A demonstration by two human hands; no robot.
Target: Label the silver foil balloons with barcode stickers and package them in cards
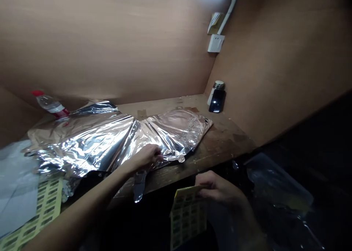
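Observation:
Silvery foil bags (96, 144) lie spread over the wooden tabletop, crumpled and shiny, in a left and a right stretch. My left hand (150, 155) rests on the front of the right foil bag (176, 130), fingers curled together; what they pinch, if anything, is hidden. In front of the table edge, my right hand (211, 186) grips the top corner of a yellow sheet of labels (188, 218). Rows of small dark-printed stickers show on this sheet, which hangs down in shadow. A strip of foil (139, 186) droops over the edge beneath my left wrist.
At the back left a red-capped plastic bottle (52, 105) leans. A dark phone (217, 101) is propped against a bottle with a metallic lid (219, 84) in the right corner. More label sheets (49, 199) and white plastic (16, 185) lie front left. Clear plastic (277, 181) is at right.

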